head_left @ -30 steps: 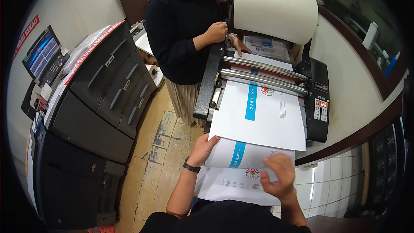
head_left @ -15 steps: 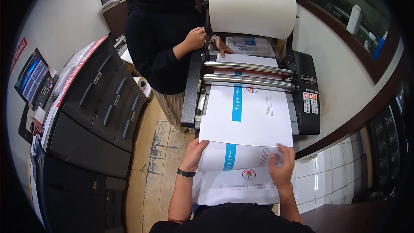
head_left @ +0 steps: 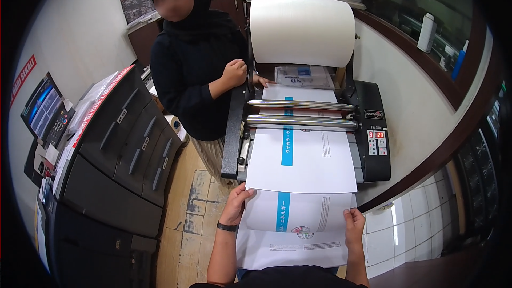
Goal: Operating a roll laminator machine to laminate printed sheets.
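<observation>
Both hands, left hand and right hand, now spread, gripping printed sheet.

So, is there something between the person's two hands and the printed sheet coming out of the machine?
Nothing visible. The left hand and the right hand already grip the side edges of the curled printed sheet. This sheet lies over a second sheet, and another sheet on the laminator overlaps its far edge.

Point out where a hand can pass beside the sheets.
Bare wooden floor lies between the black cabinet and the left hand. Right of the right hand, tiled wall stands close. The machine's bed is crowded with the white sheet.
</observation>
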A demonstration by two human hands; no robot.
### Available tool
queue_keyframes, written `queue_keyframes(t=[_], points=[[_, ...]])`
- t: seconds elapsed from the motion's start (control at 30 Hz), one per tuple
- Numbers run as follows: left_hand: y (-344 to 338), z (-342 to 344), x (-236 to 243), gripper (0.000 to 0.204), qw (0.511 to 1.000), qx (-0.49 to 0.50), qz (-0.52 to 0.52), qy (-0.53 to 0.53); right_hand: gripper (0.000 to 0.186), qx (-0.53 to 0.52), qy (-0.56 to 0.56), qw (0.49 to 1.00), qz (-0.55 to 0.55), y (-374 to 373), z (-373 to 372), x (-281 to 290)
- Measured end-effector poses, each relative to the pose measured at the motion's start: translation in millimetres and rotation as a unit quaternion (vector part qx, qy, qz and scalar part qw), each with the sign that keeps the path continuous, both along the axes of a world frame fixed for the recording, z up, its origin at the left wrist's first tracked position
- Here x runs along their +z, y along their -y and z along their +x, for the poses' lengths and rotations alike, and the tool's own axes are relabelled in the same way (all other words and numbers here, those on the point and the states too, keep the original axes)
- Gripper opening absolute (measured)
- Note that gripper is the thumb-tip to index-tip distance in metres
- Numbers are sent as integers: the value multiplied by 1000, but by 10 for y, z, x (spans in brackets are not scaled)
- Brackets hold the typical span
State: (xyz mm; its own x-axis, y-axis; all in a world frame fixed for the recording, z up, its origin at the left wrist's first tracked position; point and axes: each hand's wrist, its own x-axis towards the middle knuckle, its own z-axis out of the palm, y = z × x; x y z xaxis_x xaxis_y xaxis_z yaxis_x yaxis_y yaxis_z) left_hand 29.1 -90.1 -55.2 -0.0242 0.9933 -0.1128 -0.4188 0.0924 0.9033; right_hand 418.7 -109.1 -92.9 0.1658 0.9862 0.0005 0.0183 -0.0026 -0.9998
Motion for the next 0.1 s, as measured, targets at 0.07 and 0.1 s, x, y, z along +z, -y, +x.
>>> queue_keyframes(t=[0.07,0.1], points=[[-1,28,99,48,998,0,0,56,18,-30,-69,997,-3,-43,-22,72],[-6,-64,16,58,997,-11,-52,64,17,-31,-78,997,0,-47,-72,199]])
